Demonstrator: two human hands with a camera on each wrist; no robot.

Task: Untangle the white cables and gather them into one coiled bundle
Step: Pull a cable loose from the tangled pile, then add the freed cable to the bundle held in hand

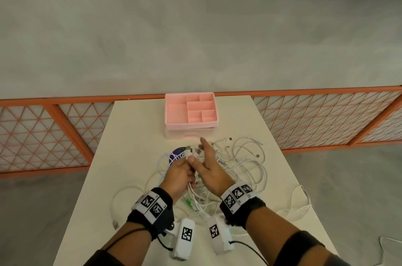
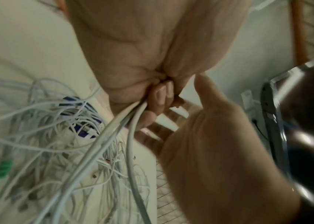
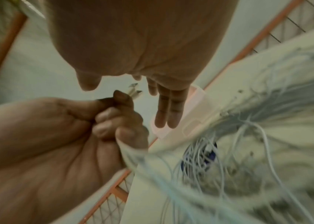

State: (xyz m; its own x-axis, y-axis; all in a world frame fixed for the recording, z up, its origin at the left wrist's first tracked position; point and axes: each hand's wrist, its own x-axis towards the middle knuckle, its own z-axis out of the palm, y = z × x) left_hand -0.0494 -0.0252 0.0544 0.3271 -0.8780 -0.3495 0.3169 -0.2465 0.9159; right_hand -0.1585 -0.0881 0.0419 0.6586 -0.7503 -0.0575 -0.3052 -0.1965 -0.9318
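A loose tangle of white cables (image 1: 241, 164) lies across the middle of the cream table (image 1: 130, 126). My left hand (image 1: 185, 166) is raised over it and grips a bunch of several cable strands (image 2: 133, 121). Their metal plugs (image 3: 136, 91) stick out above the fist (image 3: 114, 121). My right hand (image 1: 204, 157) is just right of it, fingers (image 3: 168, 109) straight and spread, holding nothing, with its thumb near the left fist. The gripped strands trail down into the pile (image 2: 56, 151).
A pink compartment organizer (image 1: 191, 111) stands at the far edge of the table, just beyond my hands. A purple round disc (image 1: 176, 153) lies under the cables at left. A green connector (image 1: 188, 202) sits in the near part of the tangle. An orange mesh fence (image 1: 65, 135) runs behind the table.
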